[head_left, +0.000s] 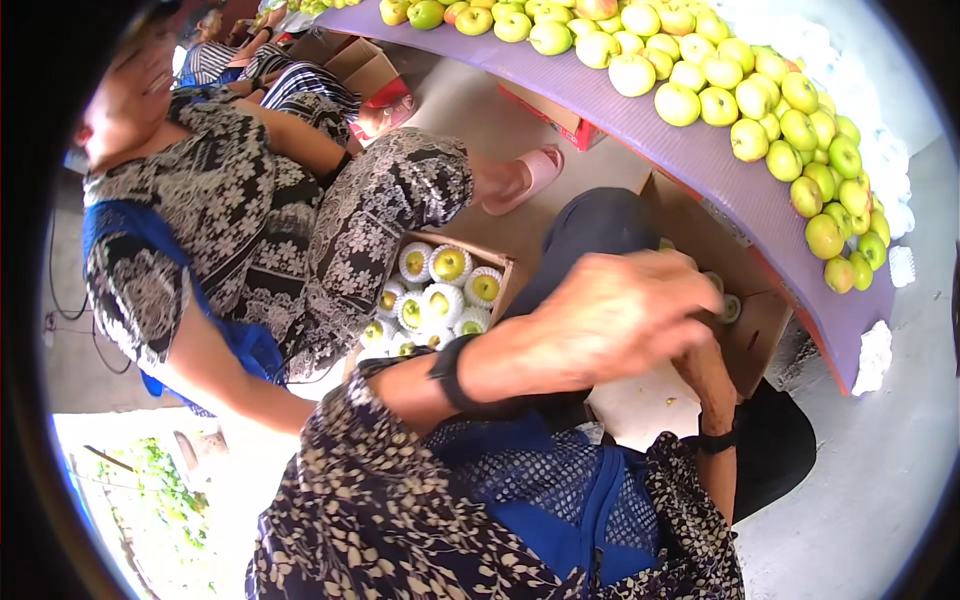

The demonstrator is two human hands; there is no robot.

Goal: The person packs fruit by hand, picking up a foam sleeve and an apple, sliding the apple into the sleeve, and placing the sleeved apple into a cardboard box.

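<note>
My left hand [625, 318] reaches across in front of me, smeared by motion; whether it holds anything cannot be made out. Just beyond and below it is my right hand [703, 368], its fingers mostly hidden behind the left. Both hands are over the near side of an open cardboard box [752, 345]. A few apples in white foam nets [731, 307] show inside that box, partly covered by my hands. Dark bands circle both my wrists.
A sloping purple-topped table [590, 85] carries many green-yellow apples [720, 75], with white foam nets [880, 150] along its far right edge. To my left a person in a patterned outfit [260, 215] sits beside a carton of netted apples [437, 300]. More people and boxes are behind.
</note>
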